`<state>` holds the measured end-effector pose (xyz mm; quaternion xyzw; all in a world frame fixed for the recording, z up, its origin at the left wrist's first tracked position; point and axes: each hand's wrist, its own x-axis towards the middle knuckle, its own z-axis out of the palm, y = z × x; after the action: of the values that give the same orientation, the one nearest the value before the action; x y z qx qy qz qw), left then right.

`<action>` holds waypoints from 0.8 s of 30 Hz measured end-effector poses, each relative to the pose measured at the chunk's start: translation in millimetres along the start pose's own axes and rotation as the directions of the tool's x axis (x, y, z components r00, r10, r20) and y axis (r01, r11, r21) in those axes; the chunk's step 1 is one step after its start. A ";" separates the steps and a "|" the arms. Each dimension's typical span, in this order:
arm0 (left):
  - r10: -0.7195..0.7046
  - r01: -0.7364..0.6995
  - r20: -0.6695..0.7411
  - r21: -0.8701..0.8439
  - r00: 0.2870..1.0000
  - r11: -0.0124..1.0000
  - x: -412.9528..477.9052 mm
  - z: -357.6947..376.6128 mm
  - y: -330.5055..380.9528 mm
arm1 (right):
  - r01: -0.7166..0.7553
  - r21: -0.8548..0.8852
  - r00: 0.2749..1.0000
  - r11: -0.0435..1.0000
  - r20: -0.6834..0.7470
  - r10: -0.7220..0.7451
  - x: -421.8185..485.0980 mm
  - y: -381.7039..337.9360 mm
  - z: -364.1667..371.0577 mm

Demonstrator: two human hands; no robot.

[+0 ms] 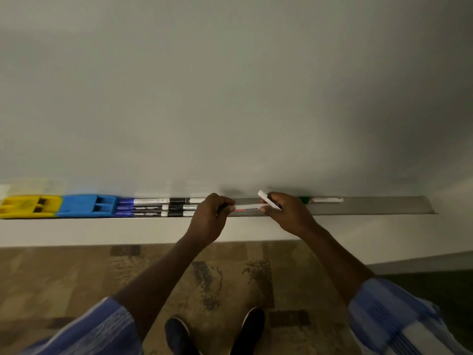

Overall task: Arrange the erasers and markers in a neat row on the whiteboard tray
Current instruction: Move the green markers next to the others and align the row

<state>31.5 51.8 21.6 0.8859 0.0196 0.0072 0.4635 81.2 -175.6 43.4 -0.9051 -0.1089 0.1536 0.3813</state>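
Observation:
A grey metal tray (378, 206) runs under the whiteboard. At its left end lie a yellow eraser (28, 206) and a blue eraser (87, 206), side by side. Right of them several markers (153, 207) lie in parallel rows, blue-capped then black-capped. My left hand (210, 216) and my right hand (286, 213) both grip a white marker with red print (248, 208), held level over the tray. My right hand also holds a second white marker (267, 199), tilted up to the left. A green-capped marker (322, 200) lies alone further right.
The whiteboard (230, 98) fills the upper view. Below the tray is a white wall strip, then patterned brown carpet (76, 278) and my dark shoes (179, 334). The tray's right part is bare metal up to its end (432, 210).

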 end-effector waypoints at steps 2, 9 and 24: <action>0.045 -0.047 0.033 0.071 0.998 0.996 2.8 -1.1 -7.9 | -0.002 -0.038 0.999 0.999 -0.050 0.000 1.9 -7.0 6.8; 0.088 -0.066 -0.079 0.239 0.993 0.969 1.1 1.5 -27.9 | -0.017 0.187 0.922 0.982 -0.376 0.088 -6.3 -31.1 6.0; 0.180 -0.138 -0.043 0.475 0.983 0.869 -1.6 22.4 -36.7 | -0.018 0.932 0.611 0.363 -0.277 0.742 12.6 -15.5 31.5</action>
<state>29.6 54.2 -21.3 0.9691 -0.0323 0.0783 0.2317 80.3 -140.4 31.3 -0.5635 0.3647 -0.0590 0.7389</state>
